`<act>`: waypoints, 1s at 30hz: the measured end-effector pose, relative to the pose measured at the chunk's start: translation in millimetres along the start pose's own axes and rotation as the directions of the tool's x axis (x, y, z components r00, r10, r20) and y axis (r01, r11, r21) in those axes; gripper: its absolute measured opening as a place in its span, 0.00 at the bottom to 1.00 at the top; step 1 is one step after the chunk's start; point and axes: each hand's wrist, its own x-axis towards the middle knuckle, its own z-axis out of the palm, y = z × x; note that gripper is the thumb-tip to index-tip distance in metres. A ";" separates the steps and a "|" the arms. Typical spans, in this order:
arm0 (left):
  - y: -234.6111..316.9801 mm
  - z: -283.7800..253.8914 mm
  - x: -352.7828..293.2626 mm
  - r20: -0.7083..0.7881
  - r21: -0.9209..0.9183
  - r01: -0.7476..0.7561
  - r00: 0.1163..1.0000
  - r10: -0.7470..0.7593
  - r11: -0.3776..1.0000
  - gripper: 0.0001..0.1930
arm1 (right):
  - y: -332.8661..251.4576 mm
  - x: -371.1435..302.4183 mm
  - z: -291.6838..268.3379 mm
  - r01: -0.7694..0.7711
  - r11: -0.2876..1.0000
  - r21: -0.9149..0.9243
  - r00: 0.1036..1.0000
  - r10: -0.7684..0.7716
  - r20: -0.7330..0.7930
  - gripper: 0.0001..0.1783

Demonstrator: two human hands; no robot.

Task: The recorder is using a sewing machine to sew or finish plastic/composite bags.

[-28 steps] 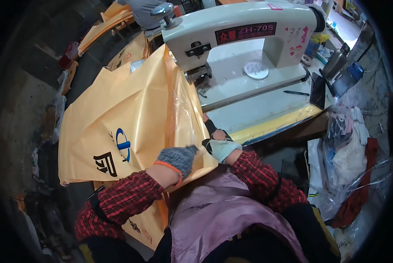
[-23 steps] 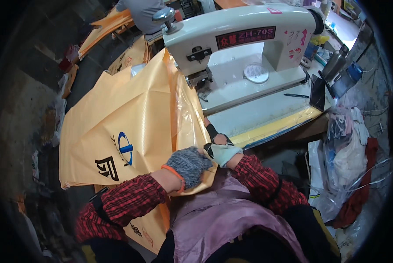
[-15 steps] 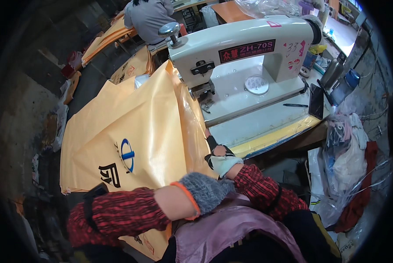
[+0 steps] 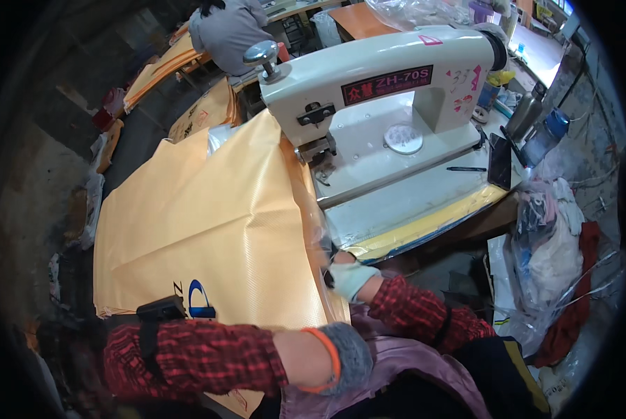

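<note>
A large tan woven sack (image 4: pixel 208 230) with a blue and black print lies over a stack of sacks, its right edge beside the sewing machine (image 4: pixel 390 77). My right hand (image 4: pixel 351 277), in a pale glove with dark finger parts, is closed at the sack's right edge, near the table's front corner. My left hand (image 4: pixel 353 359), in a grey fuzzy glove with an orange cuff, is at the sack's near edge in front of my body. The left fingers are hidden behind the glove's back. Clear film shows along the sack's right edge.
A black pen (image 4: pixel 467 168), a phone (image 4: pixel 499 160) and bottles (image 4: pixel 527 112) stand or lie on the machine table's right side. Plastic bags and cloth (image 4: pixel 554 258) hang at right. A person in grey (image 4: pixel 230 35) sits beyond, near more sacks (image 4: pixel 205 110).
The sack's top and print have shifted toward me, and its upper corner has come down. My left hand has moved nearer my body and slightly right. My right hand has dropped a little.
</note>
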 end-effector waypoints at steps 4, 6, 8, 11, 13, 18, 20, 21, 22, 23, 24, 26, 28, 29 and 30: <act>48.3 -147.0 -50.5 0.243 0.302 0.179 0.935 -0.257 0.936 0.09 | 6.5 4.3 9.2 -0.254 0.965 -0.062 0.961 0.259 0.099 0.21; 50.7 -183.7 -78.1 0.130 0.480 0.214 0.942 -0.311 0.851 0.10 | 6.8 28.0 -3.3 -0.230 0.973 -0.030 0.973 0.230 -0.025 0.23; 50.8 -218.3 -85.8 0.060 0.583 0.196 0.957 -0.282 0.788 0.09 | 8.1 58.4 -22.3 -0.261 0.965 0.019 0.957 0.261 -0.126 0.25; 32.8 -180.8 -65.9 -0.026 0.576 0.229 0.965 -0.263 0.785 0.06 | 1.4 97.6 -45.9 -0.378 0.903 0.204 0.891 0.415 -0.182 0.28; 11.7 -121.0 -30.4 -0.064 0.448 0.156 0.988 -0.143 0.880 0.07 | -3.2 112.8 -50.1 -0.337 0.939 0.068 0.913 0.343 -0.221 0.23; 8.2 -117.8 36.3 0.163 0.310 0.129 0.969 -0.187 0.942 0.10 | 42.8 77.4 25.3 -0.101 0.974 0.202 0.967 0.144 -0.209 0.36; 16.8 -122.3 37.7 0.250 0.314 0.106 0.950 -0.190 0.944 0.09 | 35.2 59.1 29.3 -0.207 0.895 0.395 0.958 0.267 -0.103 0.38; 12.7 -127.8 23.0 0.229 0.313 0.138 0.949 -0.216 0.940 0.08 | 19.6 50.1 18.4 -0.139 0.921 0.363 0.979 0.183 -0.089 0.37; 19.7 -140.9 8.6 0.223 0.352 0.130 0.950 -0.218 0.927 0.08 | 17.6 42.9 10.3 -0.118 0.934 0.338 0.980 0.164 -0.111 0.36; 22.8 -158.1 -7.9 0.219 0.401 0.143 0.944 -0.246 0.905 0.07 | 20.4 44.5 5.1 -0.094 0.943 0.320 0.977 0.148 -0.150 0.36; 25.6 -180.3 -25.7 0.214 0.464 0.159 0.935 -0.284 0.871 0.06 | 23.5 47.6 0.3 -0.069 0.952 0.297 0.969 0.135 -0.207 0.35; 23.0 -217.8 -60.0 0.167 0.571 0.198 0.922 -0.349 0.797 0.05 | 21.5 59.2 -15.9 -0.022 0.969 0.245 0.944 0.100 -0.313 0.34; -6.4 -223.5 -56.7 0.107 0.591 0.186 0.946 -0.305 0.785 0.04 | 14.2 79.4 -50.8 -0.294 0.930 0.219 0.924 0.335 -0.182 0.32; -6.3 -206.9 -47.6 0.054 0.578 0.172 0.967 -0.248 0.798 0.04 | -4.2 89.5 -69.1 -0.502 0.853 0.142 0.859 0.511 -0.033 0.31; 14.7 -199.7 -18.5 0.164 0.494 0.233 0.921 -0.353 0.838 0.03 | 1.1 96.5 -57.1 -0.495 0.858 0.138 0.863 0.504 -0.036 0.31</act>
